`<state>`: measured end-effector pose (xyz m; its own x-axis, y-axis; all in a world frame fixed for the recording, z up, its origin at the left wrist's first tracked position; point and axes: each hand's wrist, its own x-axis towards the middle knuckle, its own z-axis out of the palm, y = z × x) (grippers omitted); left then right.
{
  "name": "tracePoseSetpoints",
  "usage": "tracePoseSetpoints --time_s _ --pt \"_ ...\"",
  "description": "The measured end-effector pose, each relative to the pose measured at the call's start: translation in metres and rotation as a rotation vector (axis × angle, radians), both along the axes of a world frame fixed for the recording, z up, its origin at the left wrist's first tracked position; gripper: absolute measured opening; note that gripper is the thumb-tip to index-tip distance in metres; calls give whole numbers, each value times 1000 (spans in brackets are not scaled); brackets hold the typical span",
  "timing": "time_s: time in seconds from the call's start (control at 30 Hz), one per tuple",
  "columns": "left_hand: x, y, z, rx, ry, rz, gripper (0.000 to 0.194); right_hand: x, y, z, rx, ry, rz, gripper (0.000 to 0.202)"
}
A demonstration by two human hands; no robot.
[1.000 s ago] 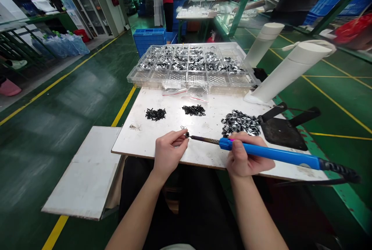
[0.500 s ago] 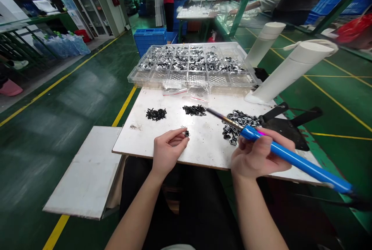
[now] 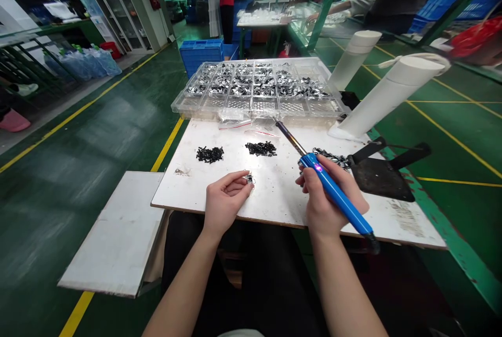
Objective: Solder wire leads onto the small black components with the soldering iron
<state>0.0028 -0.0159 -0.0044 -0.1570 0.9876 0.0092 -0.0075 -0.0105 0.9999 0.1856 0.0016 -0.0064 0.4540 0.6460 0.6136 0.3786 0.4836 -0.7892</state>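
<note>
My left hand pinches a small black-and-silver part above the front of the white board. My right hand is wrapped round a blue soldering iron, its metal tip pointing up and away to the left. Beyond my hands lie two piles of small black pieces, one at the left and one in the middle. A pile of black-and-silver parts sits partly hidden behind my right hand.
A clear compartment tray of small parts stands at the board's back, plastic bags before it. At the right are two white tubes and a black metal stand. Several people are farther off; one reaches an arm over another table.
My right hand has moved left and turned the iron more upright, its tip now farther back near the bags. My left hand has barely moved.
</note>
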Motion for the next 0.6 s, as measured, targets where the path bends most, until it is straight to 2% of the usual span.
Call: tracePoseSetpoints --time_s 0.33,0.6 --pt "-1 0 -1 30 49 -12 27 -8 0 6 -8 21 -1 29" --pt "-1 2 1 21 38 -45 20 -17 2 16 -41 169 159 22"
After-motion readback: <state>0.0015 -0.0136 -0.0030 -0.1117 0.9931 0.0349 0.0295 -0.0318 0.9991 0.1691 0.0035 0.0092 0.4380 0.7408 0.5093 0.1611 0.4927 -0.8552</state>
